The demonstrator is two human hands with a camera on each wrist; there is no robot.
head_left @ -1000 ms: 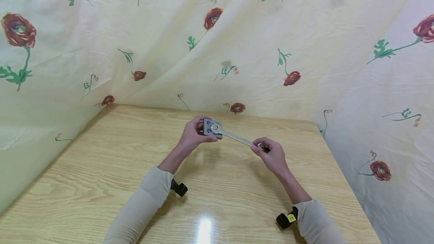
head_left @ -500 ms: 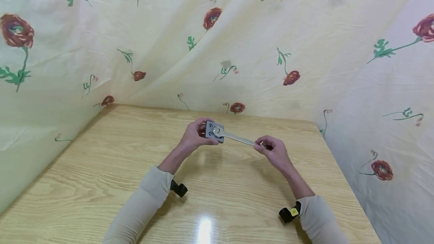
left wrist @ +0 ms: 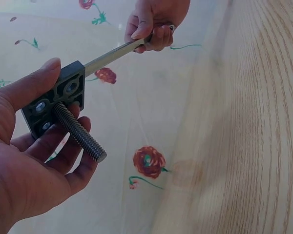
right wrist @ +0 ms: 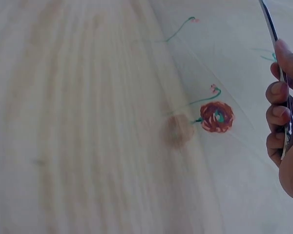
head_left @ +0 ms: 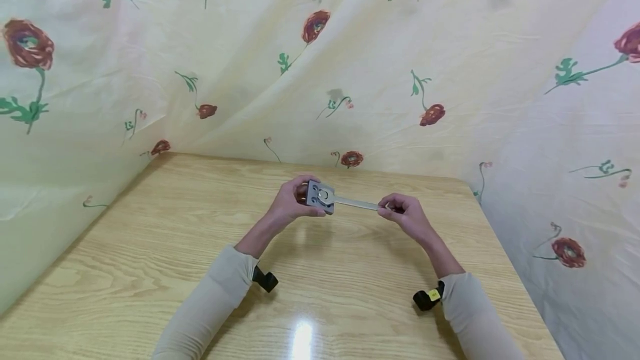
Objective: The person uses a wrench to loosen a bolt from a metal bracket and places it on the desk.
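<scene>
Slightly raised on its right end, the wrench has swung from a clear slope to nearly level over the last second, and the right hand has moved a little farther away with it. Meanwhile the block has drifted a touch right and nearer. I take this as the wrench being turned about the bolt, anticlockwise as the head view sees it; whether the bolt turns within the block I cannot tell.

The block is held up off the table, left of the right hand, its face tilted toward the head camera. One end of the wrench sits over the bolt's head on that face — the threaded shaft sticks out of the opposite side, as the left wrist view shows.

Of the hands, the left hand is bent round the block, thumb along its near edge, fingers on the far side and behind, close by the shaft; whether they touch the shaft is unclear. The right hand is closed round the wrench's right end, hiding much of it — a pinch of thumb and curled fingers.

Farther out, both sleeves reach in from the near side, with a black camera at each wrist. Cloth with printed flowers hangs behind the table's far edge and along both sides.
</scene>
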